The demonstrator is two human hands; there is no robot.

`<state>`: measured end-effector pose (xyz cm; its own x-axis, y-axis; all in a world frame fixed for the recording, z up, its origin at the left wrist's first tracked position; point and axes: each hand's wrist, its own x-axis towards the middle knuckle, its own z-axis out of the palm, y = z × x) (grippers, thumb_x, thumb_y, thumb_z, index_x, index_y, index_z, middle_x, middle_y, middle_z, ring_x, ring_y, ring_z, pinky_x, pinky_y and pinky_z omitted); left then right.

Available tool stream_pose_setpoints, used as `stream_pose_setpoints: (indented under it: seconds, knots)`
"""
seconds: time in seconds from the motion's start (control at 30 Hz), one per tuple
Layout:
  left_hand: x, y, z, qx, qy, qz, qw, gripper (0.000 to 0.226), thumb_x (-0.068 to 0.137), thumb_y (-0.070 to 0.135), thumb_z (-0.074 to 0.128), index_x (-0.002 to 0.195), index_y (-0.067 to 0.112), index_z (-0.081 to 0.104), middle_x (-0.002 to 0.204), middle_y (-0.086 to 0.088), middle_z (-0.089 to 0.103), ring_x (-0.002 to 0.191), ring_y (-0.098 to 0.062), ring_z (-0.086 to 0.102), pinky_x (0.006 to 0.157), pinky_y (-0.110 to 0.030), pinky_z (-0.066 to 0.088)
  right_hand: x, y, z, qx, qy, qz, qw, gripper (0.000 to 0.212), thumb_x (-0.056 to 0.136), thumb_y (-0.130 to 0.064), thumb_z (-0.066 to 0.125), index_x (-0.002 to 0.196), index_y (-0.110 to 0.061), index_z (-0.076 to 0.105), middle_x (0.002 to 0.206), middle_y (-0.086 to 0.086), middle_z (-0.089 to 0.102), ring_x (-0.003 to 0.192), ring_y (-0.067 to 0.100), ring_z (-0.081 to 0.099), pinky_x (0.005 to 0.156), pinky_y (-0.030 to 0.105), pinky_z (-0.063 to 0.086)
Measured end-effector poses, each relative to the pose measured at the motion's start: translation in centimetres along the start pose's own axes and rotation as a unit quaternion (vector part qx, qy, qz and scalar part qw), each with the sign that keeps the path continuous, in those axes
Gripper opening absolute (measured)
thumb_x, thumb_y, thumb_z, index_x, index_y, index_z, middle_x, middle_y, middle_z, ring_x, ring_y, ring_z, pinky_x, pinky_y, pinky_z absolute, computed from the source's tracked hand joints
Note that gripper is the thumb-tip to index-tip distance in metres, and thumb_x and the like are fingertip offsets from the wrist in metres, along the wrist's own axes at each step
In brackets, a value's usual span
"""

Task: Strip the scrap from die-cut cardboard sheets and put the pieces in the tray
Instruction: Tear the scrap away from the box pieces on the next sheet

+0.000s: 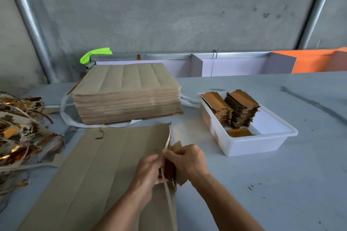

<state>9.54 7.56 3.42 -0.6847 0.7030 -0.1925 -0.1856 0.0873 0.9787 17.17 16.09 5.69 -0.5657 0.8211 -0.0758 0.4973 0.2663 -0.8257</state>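
At about 6 o'clock in the head view, the person's two hands meet over the right edge of a die-cut cardboard sheet (105, 157) lying flat on the grey table (281, 184). The left hand (148, 171) pinches a thin pale scrap strip (169, 191), which runs from near the bottom edge up past the fingers toward 12 o'clock. The right hand (187, 161) is curled around a small bundle of cut pieces (170, 169), brown with a gold side, held upright between both hands.

At 3 o'clock stands a white plastic tray (262, 146), holding two stacks of finished pieces (242, 110) at its far end and a single gold piece (239, 133) lying flat nearer the person. At 11 o'clock sits a tall stack of uncut sheets (125, 95), with a white strap (64, 112) lying loose around its base. At 9 o'clock lies a heap of scrap trimmings (20, 131).
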Motion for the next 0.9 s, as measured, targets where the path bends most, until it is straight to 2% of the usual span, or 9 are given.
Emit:
stream_pose_setpoints:
  seconds: [0.07, 0.17, 0.33, 0.47, 0.57, 0.67, 0.77, 0.83, 0.9]
  knots:
    - [-0.4, 0.1, 0.4, 0.001, -0.009, -0.012, 1.000, 0.024, 0.096, 0.008, 0.050, 0.084, -0.002, 0.068, 0.080, -0.019, 0.067, 0.072, -0.026, 0.064, 0.058, -0.028, 0.057, 0.1, 0.2, 0.1, 0.004, -0.005, 0.013, 1.000, 0.032, 0.077, -0.044, 0.072, 0.065, -0.016, 0.067, 0.063, -0.003, 0.058, 0.059, 0.007, 0.054, 0.045, 0.012, 0.037]
    - [-1.0, 0.5, 0.7, 0.007, -0.017, -0.012, 1.000, 0.026, 0.092, -0.010, 0.046, 0.077, -0.004, 0.065, 0.073, -0.018, 0.063, 0.064, -0.023, 0.061, 0.056, -0.025, 0.056, 0.2, 0.5, 0.1, 0.028, -0.003, 0.029, 0.999, 0.027, 0.078, -0.030, 0.072, 0.055, -0.023, 0.061, 0.058, -0.006, 0.057, 0.053, 0.004, 0.053, 0.039, 0.008, 0.035]
    - [-1.2, 0.9, 0.4, -0.028, 0.049, -0.038, 0.998, 0.031, 0.085, -0.022, 0.035, 0.073, -0.003, 0.057, 0.067, -0.017, 0.059, 0.052, -0.022, 0.059, 0.046, -0.025, 0.053, 0.4, 1.0, -0.7, 0.041, 0.016, 0.086, 0.995, 0.024, 0.089, -0.013, 0.053, 0.072, -0.004, 0.067, 0.063, 0.001, 0.055, 0.058, 0.011, 0.050, 0.049, 0.020, 0.040]
    - [-1.7, 0.8, 0.4, 0.027, -0.007, -0.012, 1.000, 0.029, 0.083, -0.019, 0.036, 0.074, -0.001, 0.058, 0.062, -0.016, 0.058, 0.044, -0.020, 0.053, 0.042, -0.025, 0.043, 0.8, 0.8, -0.3, -0.016, 0.028, 0.049, 0.998, 0.029, 0.089, -0.017, 0.052, 0.065, -0.004, 0.061, 0.057, 0.000, 0.051, 0.051, 0.011, 0.047, 0.039, 0.015, 0.034]
    - [-1.7, 0.6, 0.4, 0.072, -0.023, -0.019, 0.997, 0.029, 0.087, -0.008, 0.041, 0.069, 0.006, 0.058, 0.064, -0.015, 0.062, 0.045, -0.021, 0.054, 0.040, -0.024, 0.039, 1.1, 0.3, 0.3, -0.035, 0.037, 0.012, 0.999, 0.022, 0.086, -0.013, 0.054, 0.068, -0.003, 0.060, 0.061, 0.001, 0.051, 0.053, 0.010, 0.045, 0.042, 0.013, 0.033]
    - [-0.7, 1.2, 0.1, 0.114, 0.044, -0.021, 0.992, 0.014, 0.086, 0.023, 0.056, 0.077, 0.012, 0.056, 0.078, -0.009, 0.066, 0.059, -0.023, 0.064, 0.043, -0.025, 0.041, 0.7, 0.2, 0.7, -0.066, 0.047, -0.037, 0.996, 0.027, 0.087, -0.008, 0.052, 0.061, -0.011, 0.048, 0.060, -0.002, 0.047, 0.054, 0.009, 0.043, 0.046, 0.015, 0.036]
    - [1.1, 3.1, -0.3, 0.265, 0.101, 0.011, 0.959, 0.059, 0.070, 0.070, 0.055, 0.093, 0.015, 0.057, 0.090, -0.003, 0.066, 0.080, -0.022, 0.066, 0.062, -0.029, 0.048, -0.3, -0.3, 1.5, -0.107, 0.054, -0.114, 0.986, 0.021, 0.086, -0.003, 0.051, 0.065, -0.010, 0.051, 0.062, 0.000, 0.048, 0.060, 0.017, 0.047, 0.056, 0.027, 0.043]
    - [2.7, 4.1, -0.4, 0.378, 0.122, 0.034, 0.917, 0.072, 0.073, 0.073, 0.052, 0.108, 0.010, 0.055, 0.103, -0.007, 0.064, 0.097, -0.027, 0.062, 0.078, -0.035, 0.046, -1.1, -0.9, 2.0, -0.127, 0.051, -0.174, 0.975, 0.018, 0.085, -0.001, 0.050, 0.070, -0.009, 0.055, 0.065, 0.006, 0.053, 0.054, 0.016, 0.042, 0.051, 0.022, 0.039]
    - [4.2, 4.7, -0.7, 0.421, 0.128, 0.052, 0.897, 0.053, 0.083, 0.058, 0.055, 0.101, 0.008, 0.058, 0.101, -0.010, 0.066, 0.095, -0.029, 0.062, 0.078, -0.033, 0.046, -1.6, -1.3, 2.5, -0.134, 0.045, -0.213, 0.967, 0.018, 0.086, -0.002, 0.048, 0.071, -0.010, 0.056, 0.066, 0.009, 0.054, 0.053, 0.017, 0.038, 0.047, 0.018, 0.027]
